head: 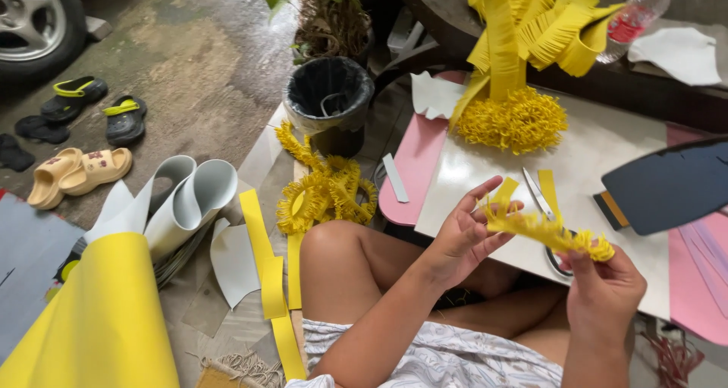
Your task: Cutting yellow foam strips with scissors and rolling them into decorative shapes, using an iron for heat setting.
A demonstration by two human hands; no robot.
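Note:
My left hand [464, 232] pinches one end of a yellow fringed foam strip [542, 229] between thumb and fingers. My right hand [603, 285] grips the other end, where the strip is curled into a small roll. The strip stretches between both hands above my lap, in front of a white board [607, 149]. Scissors [542, 202] lie on the board just behind the strip, partly hidden by my hands. A finished yellow fringed ball [516, 119] rests on the board farther back, under hanging yellow fringed strips [531, 24].
A black bucket [327, 92] stands on the ground to the left, with fringed yellow coils [326, 194] beside it. Rolled white and yellow foam sheets [144, 244], yellow strips [265, 259], sandals [80, 172], a car wheel [34, 20], a dark sheet [667, 183] and a plastic bottle [637, 12] surround me.

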